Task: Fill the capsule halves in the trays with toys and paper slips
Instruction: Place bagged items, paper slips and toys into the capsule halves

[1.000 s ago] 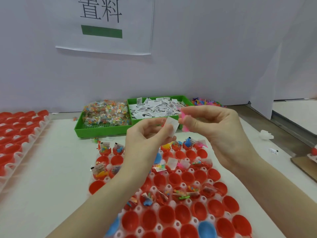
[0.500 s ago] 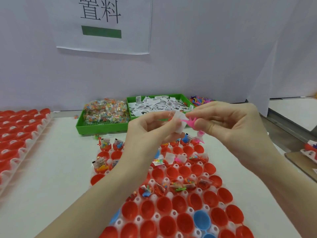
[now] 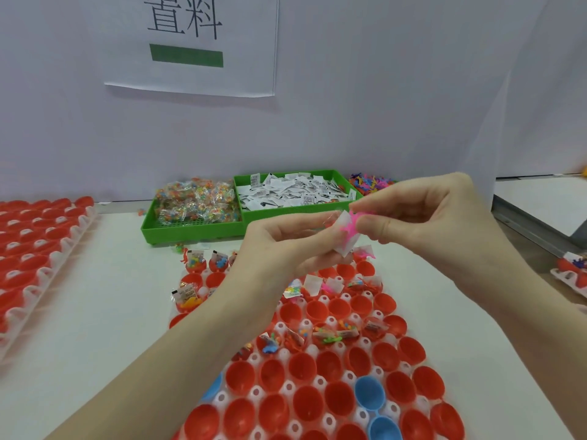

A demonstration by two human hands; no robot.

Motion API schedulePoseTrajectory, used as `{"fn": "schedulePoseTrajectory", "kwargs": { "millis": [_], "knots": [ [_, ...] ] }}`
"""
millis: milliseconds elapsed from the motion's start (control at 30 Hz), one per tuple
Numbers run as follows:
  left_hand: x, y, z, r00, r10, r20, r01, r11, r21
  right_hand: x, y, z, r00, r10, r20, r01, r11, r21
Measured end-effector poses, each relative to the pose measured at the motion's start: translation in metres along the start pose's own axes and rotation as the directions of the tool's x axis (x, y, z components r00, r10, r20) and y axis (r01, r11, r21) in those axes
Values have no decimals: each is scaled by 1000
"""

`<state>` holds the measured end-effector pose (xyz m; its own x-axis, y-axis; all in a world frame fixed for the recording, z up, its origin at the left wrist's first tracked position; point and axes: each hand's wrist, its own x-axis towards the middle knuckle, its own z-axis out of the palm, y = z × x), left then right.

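Left hand and right hand meet above the far end of the near tray, fingers curled, fingertips pinched together. Left pinches a white paper slip; right pinches a pink toy pressed against that slip. Tray below holds rows of capsule halves, mostly red, a couple blue. Far rows and one middle row already carry toys, packets and slips; near rows are bare cups. Beyond the hands, a green bin with two compartments: left one heaped with clear packets of coloured beads, right one full of white printed slips. Loose pile of coloured plastic toys just right of the bin, on the table. Second tray of red halves at far left. Another tray edge at far right, contents unclear. White sign with a green bar on the wall behind.
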<state>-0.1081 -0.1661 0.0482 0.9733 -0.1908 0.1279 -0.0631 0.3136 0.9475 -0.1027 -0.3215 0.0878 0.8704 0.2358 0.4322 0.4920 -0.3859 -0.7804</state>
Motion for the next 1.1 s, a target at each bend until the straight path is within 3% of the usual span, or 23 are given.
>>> {"fn": "schedulePoseTrajectory", "kwargs": {
  "millis": [400, 467, 600, 700, 833, 933, 1100],
  "knots": [
    [10, -7, 4, 986, -132, 97, 144, 982, -124, 9, 23, -12, 965, 224, 137, -248, 950, 191],
    [12, -11, 7, 988, -134, 72, 136, 990, -21, 8, 32, -12, 953, 268, 141, -294, 931, 218],
    [16, -24, 15, 997, 42, -57, -14, 903, 429, 6, 50, -9, 939, 323, 122, -343, 913, 221],
    [22, -35, 20, 985, 99, -139, -21, 878, 478, 2, 61, -10, 911, 364, 196, -401, 893, 204],
    [27, -51, 22, 990, 89, -108, -22, 862, 507, -11, 70, -18, 894, 354, 275, -410, 894, 181],
    [28, -64, 28, 996, 85, -22, -47, 725, 687, -19, 81, -29, 891, 383, 242, -426, 891, 160],
    [18, -88, 32, 973, 70, 221, -231, 230, 945, -35, 101, -42, 875, 457, 162, -453, 889, -62]
  ]
}}
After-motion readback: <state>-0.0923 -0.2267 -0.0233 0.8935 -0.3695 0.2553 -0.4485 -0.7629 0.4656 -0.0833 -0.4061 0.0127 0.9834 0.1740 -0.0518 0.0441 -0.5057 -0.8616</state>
